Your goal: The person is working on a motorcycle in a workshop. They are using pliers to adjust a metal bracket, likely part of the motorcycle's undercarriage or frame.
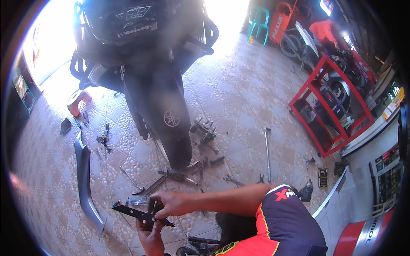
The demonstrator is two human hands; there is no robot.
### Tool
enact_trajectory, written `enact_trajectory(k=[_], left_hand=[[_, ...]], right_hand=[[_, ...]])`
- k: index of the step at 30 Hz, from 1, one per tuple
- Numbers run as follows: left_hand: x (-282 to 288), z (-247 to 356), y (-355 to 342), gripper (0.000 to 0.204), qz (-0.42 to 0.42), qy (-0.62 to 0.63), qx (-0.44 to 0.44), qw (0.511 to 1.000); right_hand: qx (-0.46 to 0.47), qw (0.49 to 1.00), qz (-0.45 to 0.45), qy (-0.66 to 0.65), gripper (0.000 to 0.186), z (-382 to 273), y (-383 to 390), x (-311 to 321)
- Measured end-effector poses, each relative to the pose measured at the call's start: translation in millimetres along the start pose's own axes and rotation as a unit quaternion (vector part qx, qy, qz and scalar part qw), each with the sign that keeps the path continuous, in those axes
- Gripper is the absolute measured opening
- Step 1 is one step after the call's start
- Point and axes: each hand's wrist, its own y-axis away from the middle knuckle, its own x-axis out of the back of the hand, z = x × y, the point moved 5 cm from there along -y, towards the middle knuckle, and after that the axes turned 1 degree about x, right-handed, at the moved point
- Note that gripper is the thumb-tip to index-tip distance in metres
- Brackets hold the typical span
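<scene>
1. My right hand (173, 204) comes in from three o'clock, its fingers pinched together on the top edge of a flat black bracket (139, 213), near its middle.
2. My left hand (150, 234) rises from six o'clock under the same bracket, fingers curled up around its lower edge; both hands grip it just above the tiled floor (239, 106).
3. The bracket runs slantwise from ten o'clock to four o'clock, its pointed left end free in the air.
4. At nine o'clock of my hands lies a long grey body panel (85, 179), its edge near the bracket's left tip.
5. At twelve o'clock, loose hand tools (179, 174) are scattered on the floor around the black motorcycle (149, 64), which blocks that side.
6. At one o'clock a long metal bar (267, 153) lies on open tile, with bare floor around it.
7. Far off at two o'clock stands a red rack (329, 106), well apart from my hands.
</scene>
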Motion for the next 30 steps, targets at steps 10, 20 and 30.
enact_trajectory(k=[10,20,30], left_hand=[[4,4,0,0.052,0.007,0.016,0.011,1.0],[-2,10,1,0.047,-0.016,-0.012,0.017,1.0],[2,-1,0,0.046,0.006,0.021,0.024,0.999]], right_hand=[[0.022,0.999,-0.024,-0.007,0.023,-6,1,-10],[0.034,0.999,-0.039,0.017,0.027,-9,3,-10],[-0.008,1.0,-0.022,0.002,0.04,1,0,-8]])
